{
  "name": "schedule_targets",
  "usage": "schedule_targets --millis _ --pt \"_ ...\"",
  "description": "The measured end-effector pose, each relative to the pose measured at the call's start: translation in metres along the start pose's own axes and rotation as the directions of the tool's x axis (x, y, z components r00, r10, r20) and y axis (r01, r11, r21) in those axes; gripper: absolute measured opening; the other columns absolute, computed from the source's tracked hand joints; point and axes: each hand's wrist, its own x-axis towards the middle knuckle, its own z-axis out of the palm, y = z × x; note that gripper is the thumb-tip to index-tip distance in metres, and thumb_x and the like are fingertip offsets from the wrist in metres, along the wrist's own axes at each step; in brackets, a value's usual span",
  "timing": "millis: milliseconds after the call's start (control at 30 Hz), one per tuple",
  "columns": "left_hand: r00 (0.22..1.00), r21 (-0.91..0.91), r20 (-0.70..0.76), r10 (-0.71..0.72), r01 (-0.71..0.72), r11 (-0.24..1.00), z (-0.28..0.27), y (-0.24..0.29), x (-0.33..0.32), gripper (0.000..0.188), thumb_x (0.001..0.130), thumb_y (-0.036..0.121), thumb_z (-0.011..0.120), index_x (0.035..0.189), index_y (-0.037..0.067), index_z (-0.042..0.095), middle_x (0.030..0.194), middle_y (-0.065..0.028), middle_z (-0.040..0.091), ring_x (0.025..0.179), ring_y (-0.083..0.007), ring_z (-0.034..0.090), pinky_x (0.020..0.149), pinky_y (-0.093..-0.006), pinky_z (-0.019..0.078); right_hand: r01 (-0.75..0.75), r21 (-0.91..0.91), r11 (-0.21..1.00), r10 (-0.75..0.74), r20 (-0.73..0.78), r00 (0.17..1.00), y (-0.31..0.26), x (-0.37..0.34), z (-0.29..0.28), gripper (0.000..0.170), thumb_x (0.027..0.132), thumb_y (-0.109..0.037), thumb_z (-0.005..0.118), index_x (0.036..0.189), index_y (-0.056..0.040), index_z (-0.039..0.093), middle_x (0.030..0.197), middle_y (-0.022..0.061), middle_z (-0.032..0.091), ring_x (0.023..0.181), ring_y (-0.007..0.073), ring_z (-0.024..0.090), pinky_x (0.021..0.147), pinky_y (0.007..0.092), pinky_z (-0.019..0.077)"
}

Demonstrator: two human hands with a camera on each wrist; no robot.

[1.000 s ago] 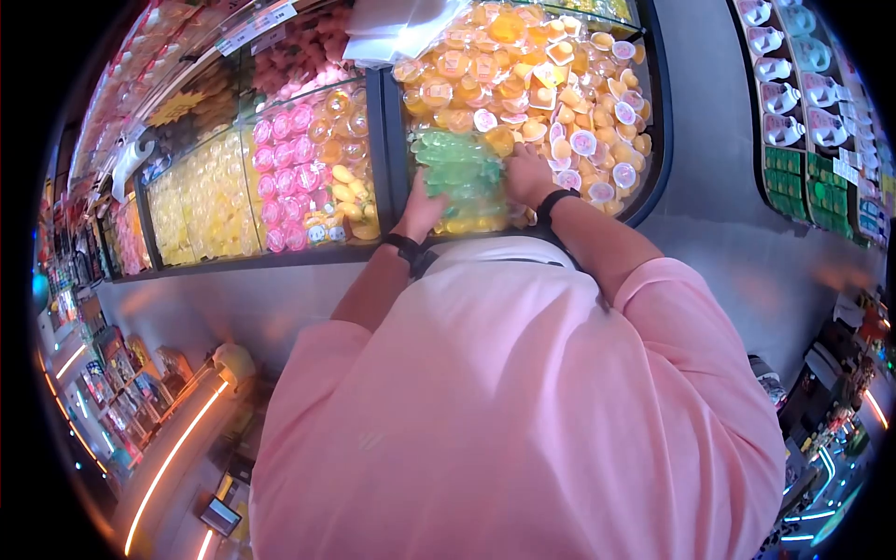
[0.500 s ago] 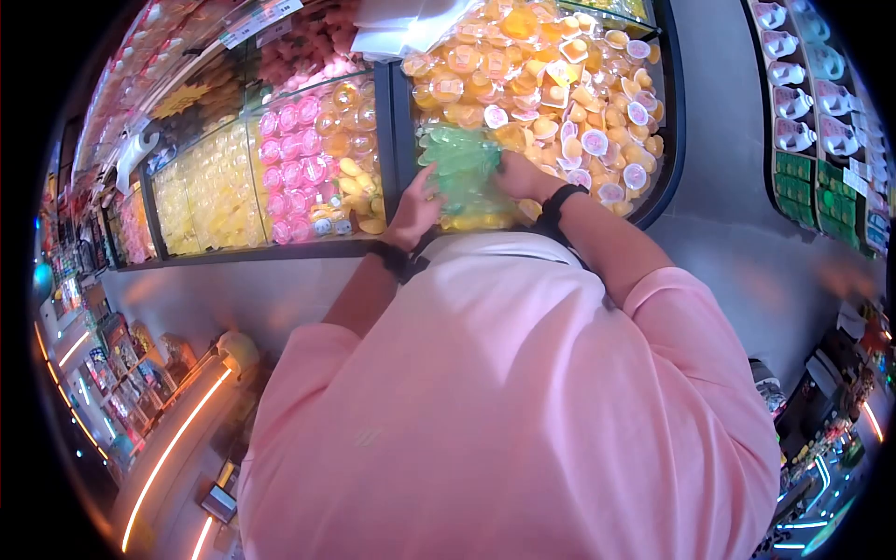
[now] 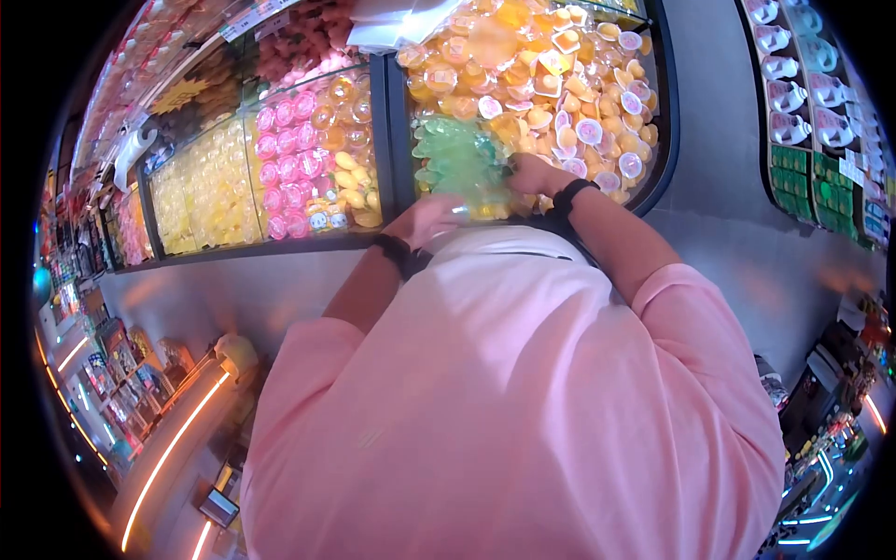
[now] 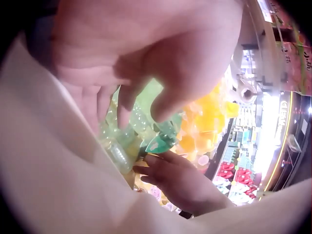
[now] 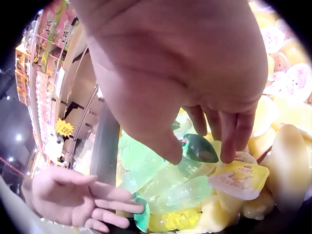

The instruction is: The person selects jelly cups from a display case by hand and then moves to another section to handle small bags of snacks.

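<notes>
Many green jellies (image 3: 457,149) in clear elongated packs lie heaped in the front left of a bin of jelly cups. My right hand (image 3: 537,175) reaches down at the heap's right side. In the right wrist view, its thumb and fingers stand around a dark green jelly (image 5: 201,148), close to both its ends. My left hand (image 3: 425,219) is at the front left of the heap, blurred in the head view. The right wrist view shows its palm turned up and fingers straight, fingertips at another green jelly (image 5: 141,214). Yellow jellies (image 5: 175,220) lie below the green ones.
Orange and yellow jelly cups (image 3: 569,103) fill the rest of this bin. A dark divider (image 3: 396,140) separates it from pink packs (image 3: 289,159) on the left. Clear plastic bags (image 3: 392,23) lie at the back. Bottle shelves (image 3: 789,98) stand at the right.
My left hand has drawn back toward my body, off the left side of the green heap. My right hand has shifted slightly right, staying at the heap's right edge.
</notes>
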Motion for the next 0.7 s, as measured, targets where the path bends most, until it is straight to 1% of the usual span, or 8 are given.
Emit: schedule_targets --millis 33,167,300,400,467,567,667,700 --pt "0.999 -0.017 -0.045 0.027 -0.028 0.999 -0.002 -0.007 0.009 0.046 0.102 0.027 0.056 0.136 -0.004 0.054 0.140 -0.0153 0.055 0.124 -0.0243 0.057 0.097 -0.0347 0.0496 -0.055 0.049 0.997 0.052 0.060 0.997 0.001 0.002 0.001 0.058 0.080 -0.033 0.072 0.120 0.0079 0.063 0.110 0.0266 0.070 0.103 0.0362 0.069 0.088 0.0418 0.0531" --pt "0.976 0.014 -0.200 0.090 -0.089 0.996 0.012 -0.006 0.018 0.045 0.102 0.025 0.056 0.137 -0.004 0.053 0.138 -0.0142 0.056 0.124 -0.0235 0.056 0.096 -0.0355 0.0497 0.008 -0.172 0.985 -0.014 -0.038 0.999 -0.003 0.008 0.014 0.053 0.079 -0.033 0.074 0.111 0.0085 0.068 0.103 0.0233 0.073 0.095 0.0329 0.070 0.083 0.0400 0.0543" --pt "0.954 0.127 -0.212 0.213 -0.189 0.974 0.013 -0.004 0.012 0.043 0.103 0.023 0.055 0.137 -0.004 0.053 0.136 -0.0125 0.057 0.124 -0.0238 0.057 0.097 -0.0352 0.0492 0.042 0.012 0.999 -0.041 -0.015 0.999 -0.016 0.011 0.017 0.051 0.075 -0.032 0.073 0.106 0.0080 0.071 0.103 0.0278 0.072 0.097 0.0386 0.070 0.087 0.0416 0.0548" --pt "0.901 0.014 -0.295 0.318 -0.329 0.944 0.009 -0.004 0.008 0.039 0.102 0.019 0.055 0.134 -0.003 0.056 0.128 -0.0113 0.061 0.115 -0.0238 0.060 0.094 -0.0363 0.0511 0.132 0.127 0.983 -0.125 -0.058 0.990 -0.046 0.003 0.018 0.047 0.075 -0.027 0.074 0.107 0.0070 0.070 0.103 0.0258 0.072 0.096 0.0376 0.070 0.086 0.0410 0.0546" --pt "0.905 -0.013 -0.301 0.299 -0.318 0.948 0.012 -0.003 -0.006 0.037 0.102 0.019 0.056 0.135 0.002 0.058 0.124 -0.0076 0.064 0.111 -0.0201 0.060 0.093 -0.0337 0.0502 0.137 0.095 0.986 -0.129 -0.084 0.988 -0.060 0.002 0.016 0.045 0.076 -0.024 0.075 0.108 0.0067 0.070 0.103 0.0246 0.073 0.095 0.0354 0.070 0.087 0.0401 0.0545" --pt "0.927 0.042 -0.261 0.268 -0.266 0.963 0.009 -0.004 -0.014 0.037 0.102 0.023 0.057 0.134 0.003 0.060 0.119 -0.0052 0.065 0.108 -0.0177 0.061 0.093 -0.0341 0.0502 0.073 0.081 0.994 -0.076 0.032 0.997 -0.059 -0.008 0.001 0.050 0.077 -0.024 0.077 0.114 0.0079 0.067 0.109 0.0238 0.072 0.099 0.0325 0.069 0.090 0.0385 0.0534" --pt "0.959 0.021 -0.237 0.158 -0.157 0.987 0.011 0.006 -0.027 0.037 0.103 0.026 0.055 0.129 0.001 0.061 0.122 -0.0110 0.063 0.113 -0.0193 0.060 0.094 -0.0334 0.0520 0.120 0.245 0.962 -0.140 0.064 0.988 -0.002 0.027 0.021 0.058 0.082 -0.029 0.079 0.124 0.0071 0.063 0.116 0.0198 0.070 0.105 0.0251 0.067 0.092 0.0360 0.0528" --pt "0.972 0.024 -0.214 0.099 -0.096 0.995 0.006 0.006 -0.023 0.038 0.102 0.028 0.057 0.127 0.000 0.061 0.119 -0.0122 0.063 0.112 -0.0202 0.061 0.093 -0.0327 0.0531 0.115 0.248 0.962 -0.143 0.100 0.985 -0.002 0.026 0.019 0.056 0.084 -0.025 0.078 0.128 0.0062 0.061 0.118 0.0180 0.070 0.106 0.0245 0.066 0.093 0.0359 0.0526"
